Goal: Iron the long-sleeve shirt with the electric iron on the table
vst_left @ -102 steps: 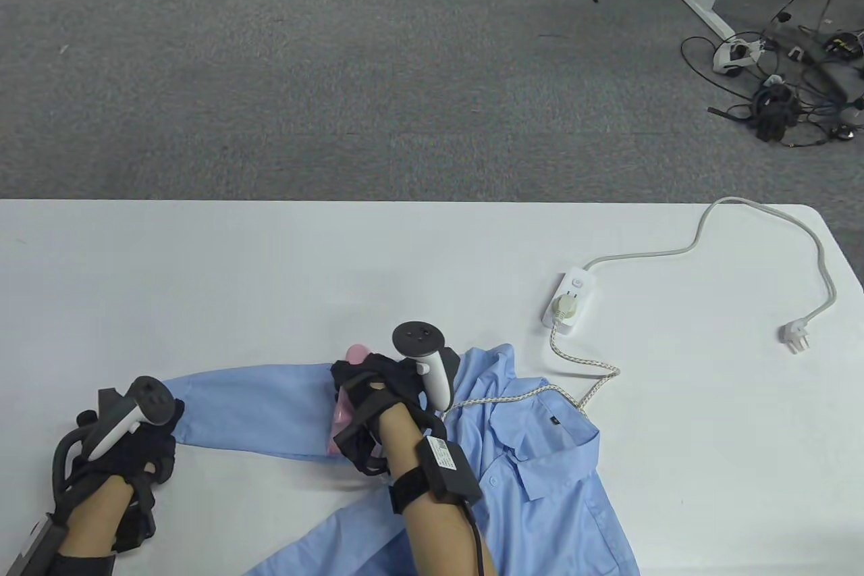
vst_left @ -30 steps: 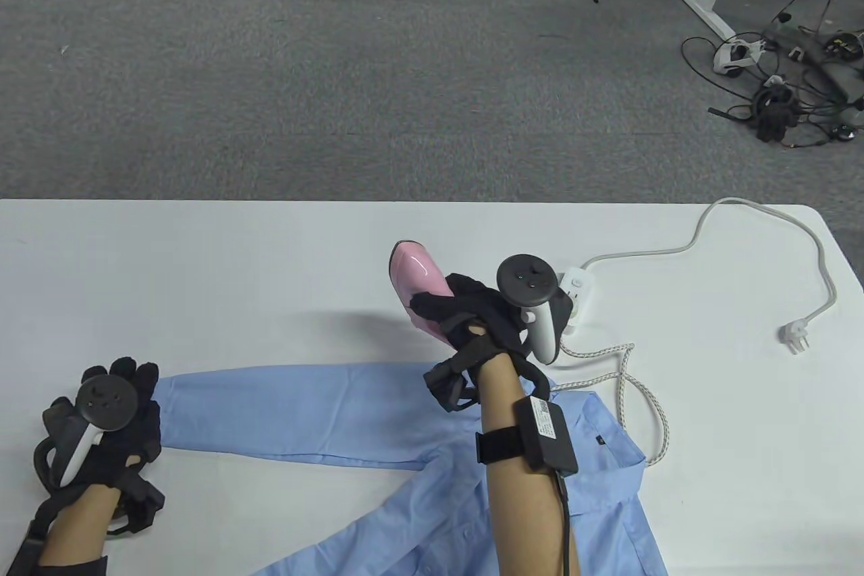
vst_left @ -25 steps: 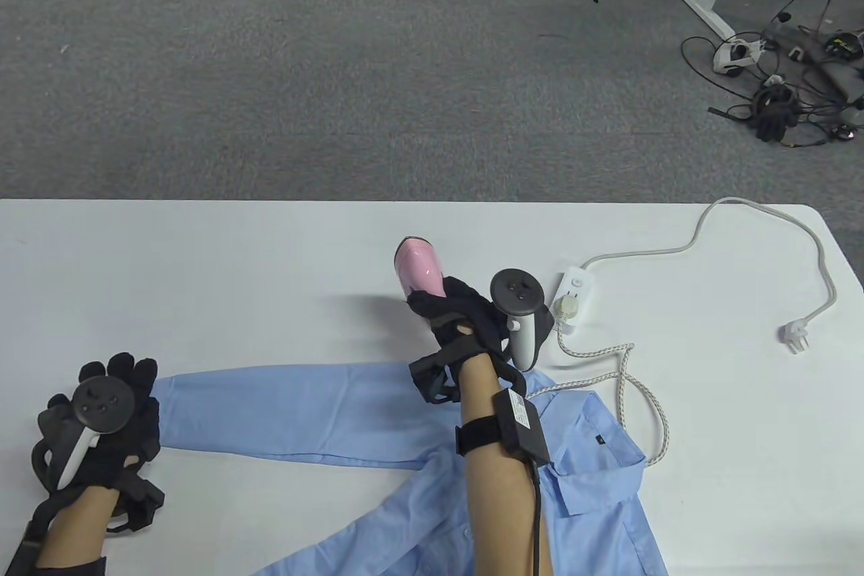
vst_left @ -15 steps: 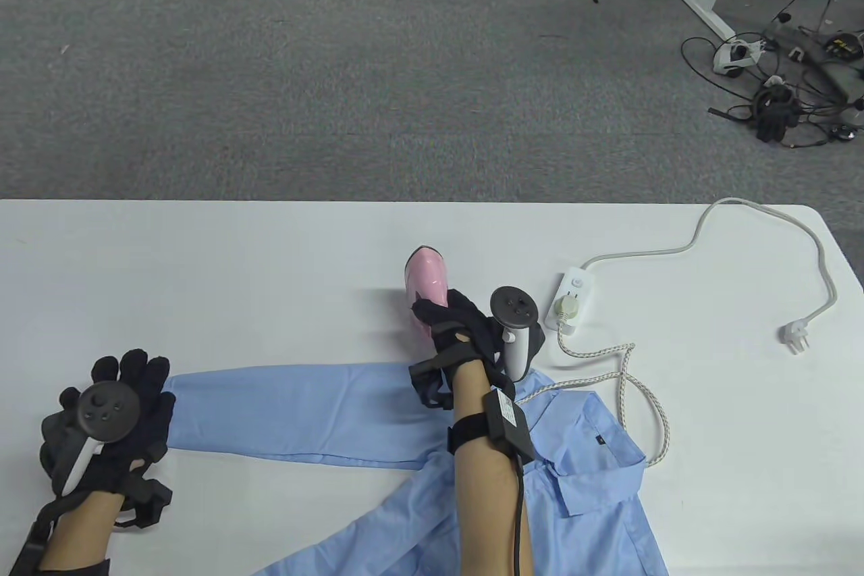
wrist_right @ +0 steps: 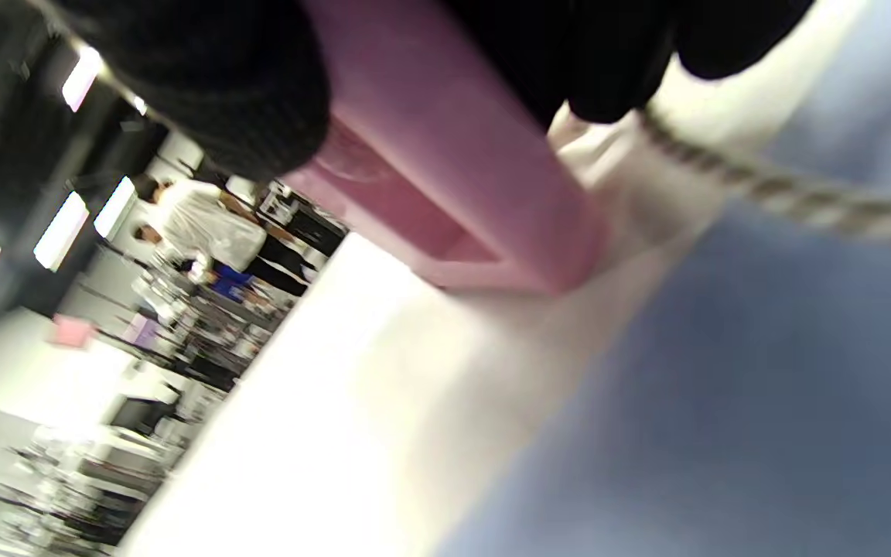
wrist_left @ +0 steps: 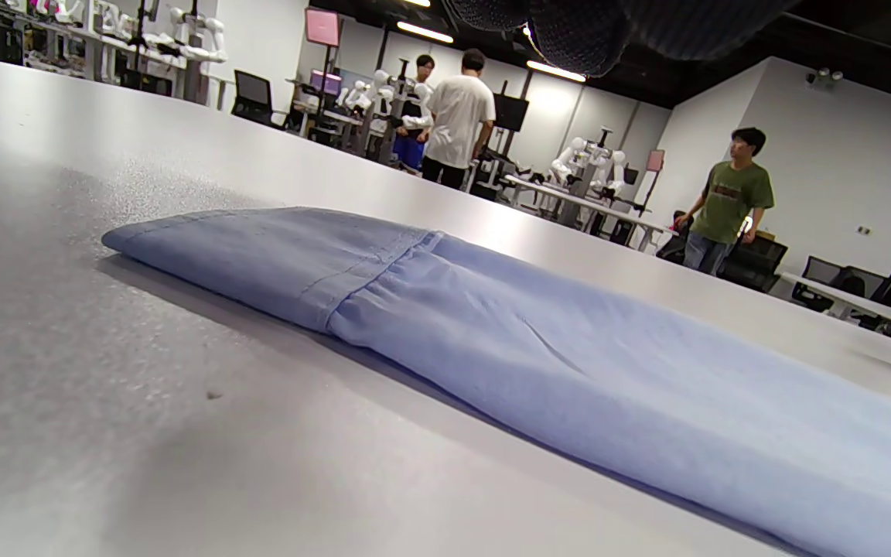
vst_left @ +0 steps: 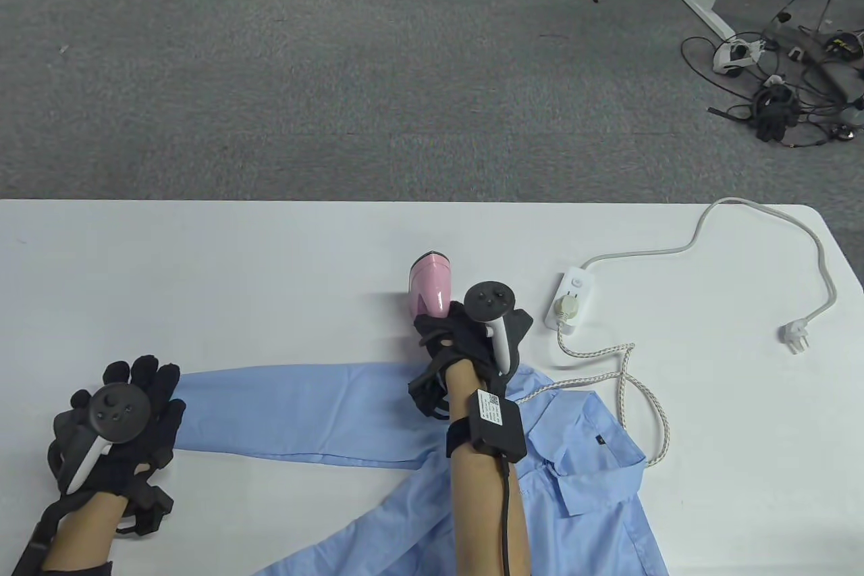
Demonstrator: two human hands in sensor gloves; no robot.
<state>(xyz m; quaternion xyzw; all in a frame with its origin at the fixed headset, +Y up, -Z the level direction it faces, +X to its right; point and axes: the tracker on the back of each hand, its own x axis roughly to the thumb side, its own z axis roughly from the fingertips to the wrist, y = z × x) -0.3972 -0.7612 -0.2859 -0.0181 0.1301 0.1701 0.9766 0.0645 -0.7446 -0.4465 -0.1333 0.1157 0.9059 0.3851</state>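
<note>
A light blue long-sleeve shirt (vst_left: 378, 427) lies on the white table (vst_left: 202, 279), one sleeve stretched left, its cuff (wrist_left: 275, 255) close in the left wrist view. My right hand (vst_left: 466, 333) grips the handle of a pink electric iron (vst_left: 430, 284), standing on the table just beyond the shirt; the handle (wrist_right: 445, 155) fills the right wrist view. My left hand (vst_left: 135, 421) lies flat with fingers spread, its fingertips at the cuff end of the sleeve.
A white power strip (vst_left: 570, 296) holds the iron's plug; the braided cord (vst_left: 634, 400) loops over the table and the shirt collar. The strip's own white cable (vst_left: 763, 225) ends in a loose plug (vst_left: 795, 336) at the right. Beyond the far edge is grey carpet.
My right hand lifted the iron off the sleeve, carried it away and stood it upright on the bare table. My left hand opened flat and slid right toward the cuff.
</note>
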